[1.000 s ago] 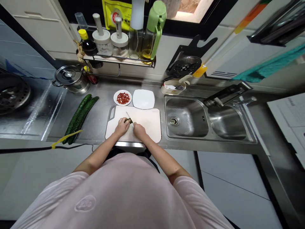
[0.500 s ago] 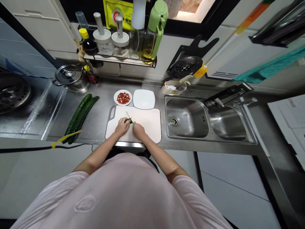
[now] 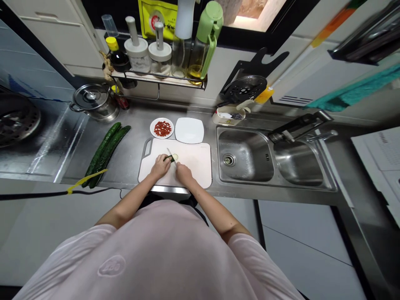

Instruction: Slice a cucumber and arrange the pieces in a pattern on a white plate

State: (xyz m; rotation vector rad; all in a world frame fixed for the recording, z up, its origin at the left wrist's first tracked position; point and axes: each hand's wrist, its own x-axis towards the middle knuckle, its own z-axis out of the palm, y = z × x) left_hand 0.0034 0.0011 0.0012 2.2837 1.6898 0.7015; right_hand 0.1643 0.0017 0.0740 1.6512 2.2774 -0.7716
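Note:
On the white cutting board (image 3: 196, 166), my left hand (image 3: 160, 166) is closed over a short piece of dark green cucumber (image 3: 170, 158). Its pale cut face (image 3: 175, 157) shows at the right end. My right hand (image 3: 184, 173) is wrapped around the handle of a knife (image 3: 169, 151), whose thin blade slants up and left across the cucumber. The handle is hidden in my fist. Behind the board stand a small white plate of chopped red pieces (image 3: 162, 128) and a square white plate (image 3: 189, 130).
Two whole cucumbers (image 3: 108, 152) lie to the left, near a lidded steel pot (image 3: 93, 102). A double sink (image 3: 245, 154) is on the right. Above, a wall rack (image 3: 156, 77) holds jars and bottles. A black cable (image 3: 34, 196) with a yellow tie crosses the front edge.
My right hand has shifted slightly right and down with the knife. The cucumber's pale cut face now shows beside the blade. My left hand stays in place.

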